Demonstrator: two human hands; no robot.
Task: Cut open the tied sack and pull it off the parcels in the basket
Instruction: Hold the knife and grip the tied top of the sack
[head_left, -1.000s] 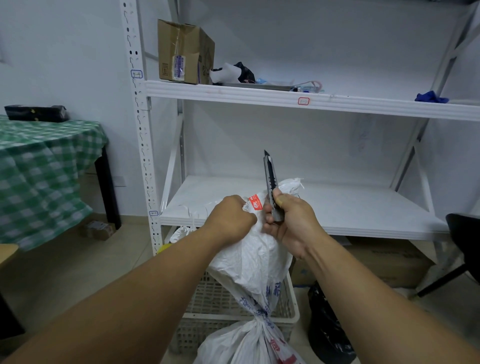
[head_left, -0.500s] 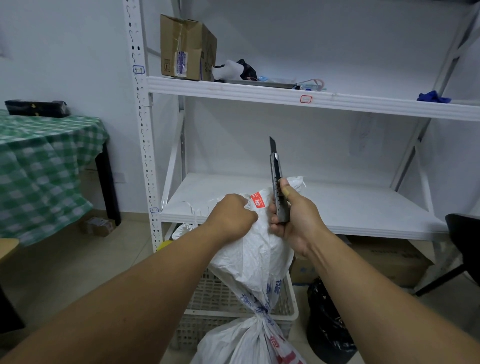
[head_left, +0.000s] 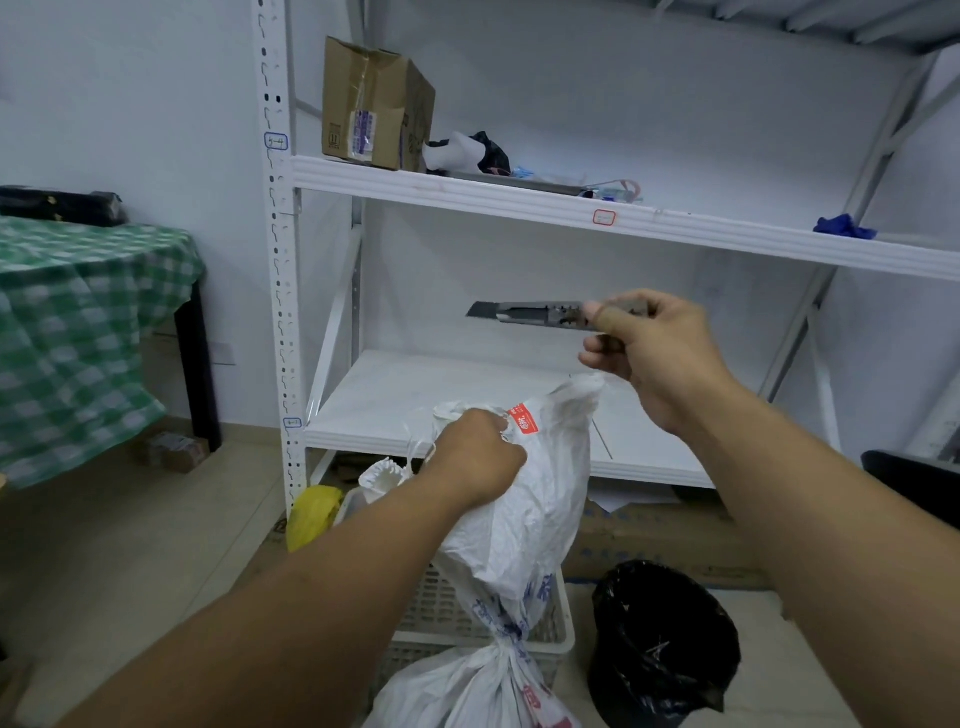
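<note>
A white woven sack (head_left: 524, 519) with a red label and blue print rises from a white slatted basket (head_left: 447, 613) on the floor. It is cinched low down, near the basket's front rim. My left hand (head_left: 475, 457) is clenched on the sack's gathered top. My right hand (head_left: 654, 358) is raised above and to the right of the sack, clear of it, gripping a utility knife (head_left: 535, 315). The knife lies level with its blade out and pointing left. The parcels are hidden inside the sack.
White metal shelving (head_left: 519, 202) stands right behind the basket, its lower shelf (head_left: 441, 395) close to my hands. A black bin bag (head_left: 665, 644) sits right of the basket and a yellow bag (head_left: 311, 514) left. A green checked tablecloth (head_left: 78, 332) covers a table at far left.
My right hand has lifted away from the sack top, up and to the right. The knife has swung from upright to level, blade pointing left. My left hand keeps its hold.
</note>
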